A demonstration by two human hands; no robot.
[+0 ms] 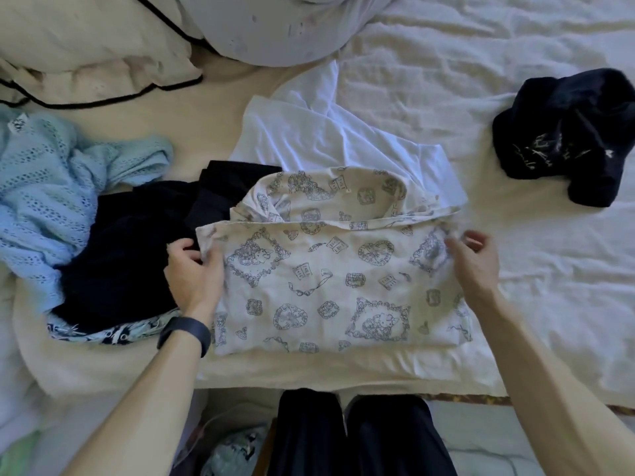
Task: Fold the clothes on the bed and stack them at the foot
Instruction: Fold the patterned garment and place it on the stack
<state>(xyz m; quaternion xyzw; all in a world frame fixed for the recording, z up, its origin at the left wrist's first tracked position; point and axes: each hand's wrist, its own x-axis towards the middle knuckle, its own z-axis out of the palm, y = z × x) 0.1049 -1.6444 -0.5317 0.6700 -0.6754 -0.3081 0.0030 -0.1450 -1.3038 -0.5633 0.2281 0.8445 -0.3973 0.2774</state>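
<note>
A cream garment with a blue cartoon print (330,276) lies partly folded on the bed near its front edge. My left hand (194,269) pinches its upper left corner, and my right hand (474,259) pinches its upper right corner. Under its far side lies a white garment (326,132). To the left sit a dark navy garment (130,249), a light blue knitted piece (44,190) and a blue patterned cloth (103,333). A crumpled navy garment with white lettering (570,139) lies apart at the right.
A cream pillow with black piping (86,46) and a pale grey pillow (275,25) lie at the far side. The white wrinkled sheet (481,46) covers the right half of the bed. My dark-trousered legs (354,438) stand at the bed's front edge.
</note>
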